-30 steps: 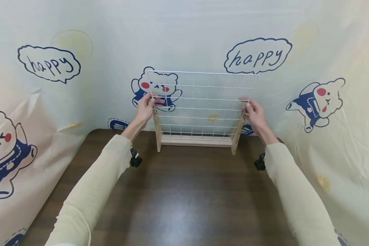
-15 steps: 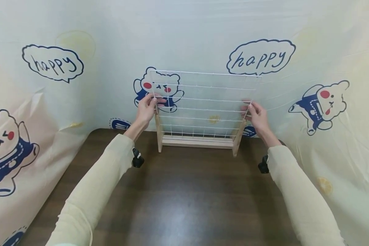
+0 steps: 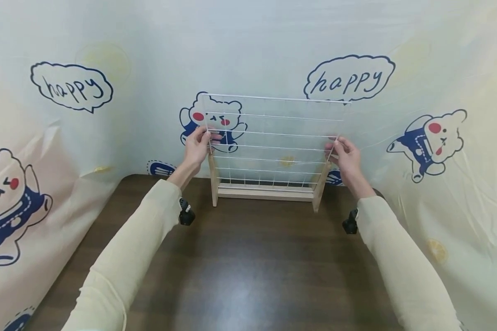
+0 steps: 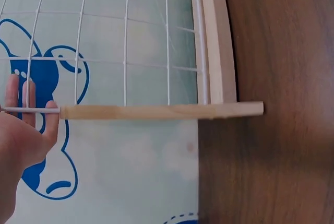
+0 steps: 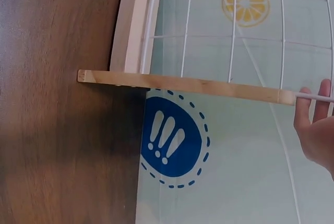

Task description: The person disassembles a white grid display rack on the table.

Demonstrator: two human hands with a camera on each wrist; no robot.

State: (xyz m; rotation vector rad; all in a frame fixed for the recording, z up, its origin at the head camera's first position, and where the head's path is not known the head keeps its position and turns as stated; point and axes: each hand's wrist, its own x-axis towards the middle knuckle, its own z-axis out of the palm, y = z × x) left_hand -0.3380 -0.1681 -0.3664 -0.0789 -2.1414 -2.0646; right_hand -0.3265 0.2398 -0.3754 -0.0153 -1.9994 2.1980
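- Printed cloth [image 3: 8,131] hangs at the left, beyond the table's [image 3: 248,266] left edge.
- The left hand [image 3: 196,146] pinches the wire panel's left side wire, thumb in front and fingers behind, just above the wood; a black wrist camera [image 3: 186,213] sits at its cuff.
- The left wooden leg [image 3: 213,181] stands near the table's far edge, its upper end meeting that side wire.
- The white wire panel [image 3: 270,147] rises roughly upright between the 2 hands, in the middle of the table's far edge, the cloth showing through its mesh.
- A wooden crossbar [image 3: 269,194] joins the 2 legs low down, along the panel's bottom, probably to keep them apart and give the rack a base.
- The right wooden leg [image 3: 322,186] mirrors the left 1, also near the far edge.
- The right hand [image 3: 348,156] pinches the right side wire at a matching height; gripping both sides likely keeps the panel level and steady.
- A second black wrist camera [image 3: 350,222] sits at the right cuff.
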